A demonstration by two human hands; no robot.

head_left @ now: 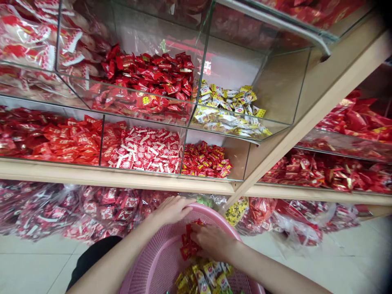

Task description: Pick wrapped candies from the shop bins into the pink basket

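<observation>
A pink plastic mesh basket [156,263] is in front of me, tilted, at the bottom middle of the view. My left hand [174,210] is closed over its far left rim, with the fingertips partly hidden. Inside the basket, my right hand [211,241] curls round some red-wrapped candies [187,244], several of which show beside its fingers. Just below that hand lie yellow-and-white wrapped candies [202,277] in the basket.
Clear-fronted shelf bins ahead hold red candies [153,77], yellow-and-white candies [231,102], red-and-white packets [150,149] and small red candies [206,160]. A slanted wooden post [294,134] divides the shelves. Plastic bags of candies [107,212] lie under the bottom shelf on the tiled floor [33,265].
</observation>
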